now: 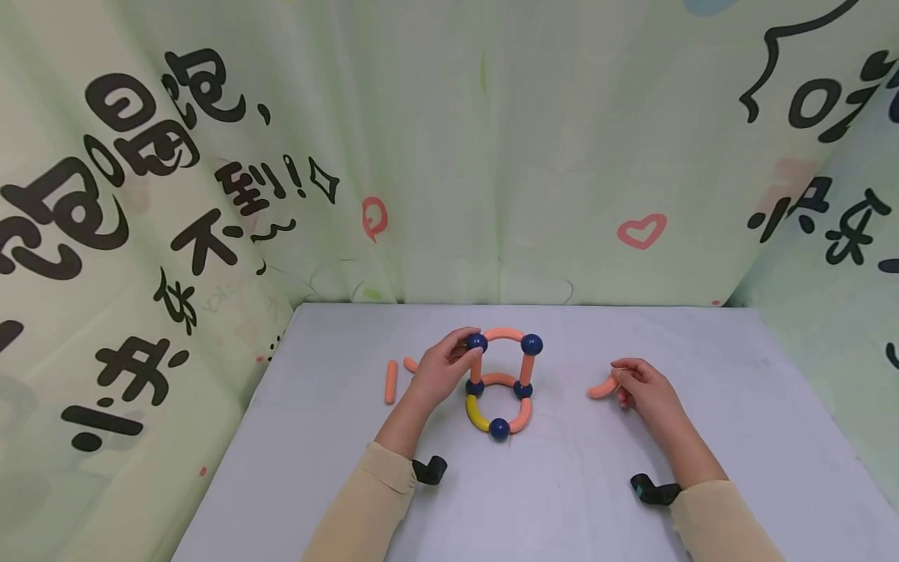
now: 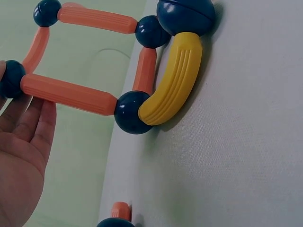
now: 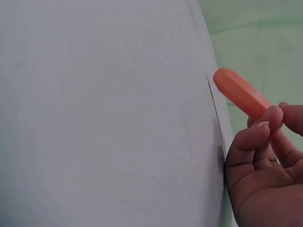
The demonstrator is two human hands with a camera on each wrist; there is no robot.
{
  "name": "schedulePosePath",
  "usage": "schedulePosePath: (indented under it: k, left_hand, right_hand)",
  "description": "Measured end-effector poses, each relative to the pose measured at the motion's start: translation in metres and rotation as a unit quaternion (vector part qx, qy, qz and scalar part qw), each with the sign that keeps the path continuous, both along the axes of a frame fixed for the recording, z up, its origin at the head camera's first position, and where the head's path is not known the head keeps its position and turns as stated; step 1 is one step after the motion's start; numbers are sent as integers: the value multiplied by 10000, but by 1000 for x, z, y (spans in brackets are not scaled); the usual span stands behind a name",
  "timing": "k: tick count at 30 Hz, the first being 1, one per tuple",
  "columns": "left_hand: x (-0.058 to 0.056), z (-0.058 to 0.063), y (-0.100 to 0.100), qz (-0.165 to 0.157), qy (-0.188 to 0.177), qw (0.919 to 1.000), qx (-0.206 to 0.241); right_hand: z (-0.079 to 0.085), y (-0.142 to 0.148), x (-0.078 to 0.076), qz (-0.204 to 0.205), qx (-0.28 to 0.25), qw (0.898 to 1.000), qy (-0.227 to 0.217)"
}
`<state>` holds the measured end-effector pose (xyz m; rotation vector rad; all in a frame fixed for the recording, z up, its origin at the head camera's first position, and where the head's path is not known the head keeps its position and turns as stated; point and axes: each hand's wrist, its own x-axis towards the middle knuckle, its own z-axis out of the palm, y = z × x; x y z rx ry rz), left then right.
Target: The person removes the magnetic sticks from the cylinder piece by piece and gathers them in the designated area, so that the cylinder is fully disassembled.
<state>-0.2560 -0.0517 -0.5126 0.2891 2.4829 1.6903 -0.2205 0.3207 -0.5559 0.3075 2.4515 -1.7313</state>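
A frame of navy balls and magnetic building rods stands on the table in front of me. Its base ring has salmon curved rods and one yellow curved rod [image 1: 476, 414], with a front ball [image 1: 499, 429]. Two straight salmon rods [image 1: 527, 370] rise to two upper balls, joined by a curved rod [image 1: 503, 333]. My left hand [image 1: 444, 368] pinches the upper left ball [image 2: 13, 79] between thumb and fingers. Off to the right of the frame, my right hand [image 1: 642, 386] pinches one end of a loose curved salmon rod [image 3: 240, 92], its other end pointing outward.
Left of my left hand lies a straight salmon rod [image 1: 390, 382], and another salmon piece [image 1: 410, 364] shows partly behind the hand. A navy ball [image 2: 116, 222] with a salmon end appears low in the left wrist view. A printed curtain [image 1: 449, 156] encloses the white table [image 1: 562, 499].
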Motion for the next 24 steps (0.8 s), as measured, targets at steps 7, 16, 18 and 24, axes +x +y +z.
schedulePosePath:
  k: [7,16,18,24]
  left_hand:
    - [-1,-2,0,17,14,10000,6]
    - [-2,-4,0,22,-61,10000,23]
    - [-2,-5,0,21,-86,10000,46]
    - [-2,-6,0,34,-108,9999,64]
  right_hand:
    - [0,3,-3,-120,198,9990,-381]
    - [1,1,-5,-121,675,9965,-485]
    - [1,0,-5,-138,689,9961,-525]
    - [0,-1,-5,-133,669,9960,-571]
